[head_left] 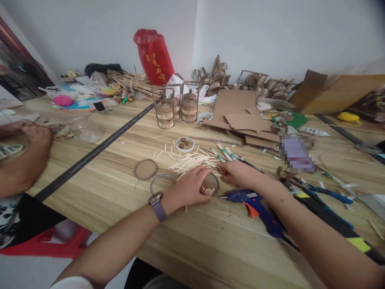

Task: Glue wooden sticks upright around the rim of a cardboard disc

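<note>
Left hand (188,187) grip's on one round, ridgy-edged brown base (214,181); right hand (236,173) grip, can't tell tbh. Three round lidded baskets (189,111).

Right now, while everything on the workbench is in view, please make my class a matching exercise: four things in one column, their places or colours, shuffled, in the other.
Things:
1. Glue gun
2. Small brown balls
3. Red bag
4. Round tray with short sticks in it

Places or colours:
A. At the back, near the wall
B. Held by the left hand
C. Blue, with an orange trigger
D. Inside a white ring

Pairs: 1-C, 2-D, 3-A, 4-B
</note>
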`<action>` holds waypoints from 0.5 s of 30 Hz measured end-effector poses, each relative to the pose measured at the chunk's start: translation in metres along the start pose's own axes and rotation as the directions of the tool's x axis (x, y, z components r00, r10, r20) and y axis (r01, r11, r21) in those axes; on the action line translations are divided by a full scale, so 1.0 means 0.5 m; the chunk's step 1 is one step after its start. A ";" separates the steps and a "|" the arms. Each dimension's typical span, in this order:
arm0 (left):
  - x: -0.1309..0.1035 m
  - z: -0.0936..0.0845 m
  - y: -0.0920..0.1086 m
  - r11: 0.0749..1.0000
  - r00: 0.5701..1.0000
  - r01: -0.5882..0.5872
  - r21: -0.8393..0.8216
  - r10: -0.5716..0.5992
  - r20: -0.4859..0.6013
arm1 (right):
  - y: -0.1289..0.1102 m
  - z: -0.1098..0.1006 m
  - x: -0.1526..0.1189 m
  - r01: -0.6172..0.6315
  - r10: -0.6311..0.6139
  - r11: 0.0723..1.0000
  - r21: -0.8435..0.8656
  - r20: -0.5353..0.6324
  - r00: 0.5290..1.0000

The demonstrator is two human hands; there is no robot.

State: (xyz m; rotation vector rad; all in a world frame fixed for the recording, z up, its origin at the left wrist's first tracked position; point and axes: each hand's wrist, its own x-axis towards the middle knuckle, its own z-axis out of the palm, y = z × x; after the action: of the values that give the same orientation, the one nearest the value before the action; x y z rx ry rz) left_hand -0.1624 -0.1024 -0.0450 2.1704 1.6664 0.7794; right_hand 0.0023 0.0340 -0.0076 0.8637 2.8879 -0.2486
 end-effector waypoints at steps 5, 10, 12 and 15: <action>0.000 -0.002 0.001 1.000 1.000 -0.004 -0.010 0.004 0.004 | -0.004 -0.008 -0.045 0.018 0.001 0.978 0.209 -0.092 0.996; 0.001 -0.007 0.004 0.998 1.000 0.020 -0.053 -0.020 0.002 | -0.033 -0.001 -0.084 0.106 -0.024 0.744 0.660 -0.132 0.991; 0.002 -0.009 0.004 0.998 1.000 0.028 -0.064 -0.027 0.008 | -0.049 -0.001 -0.091 0.086 -0.020 0.722 0.687 -0.104 0.994; 0.004 -0.011 0.004 0.997 1.000 0.024 -0.067 -0.024 -0.002 | -0.066 -0.001 -0.094 0.093 -0.041 0.769 0.633 -0.096 0.995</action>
State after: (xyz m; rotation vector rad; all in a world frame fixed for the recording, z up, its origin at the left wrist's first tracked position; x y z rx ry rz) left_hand -0.1635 -0.1017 -0.0392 2.1013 1.6412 0.8197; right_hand 0.0231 -0.0180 0.0046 0.8516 2.9174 -1.2949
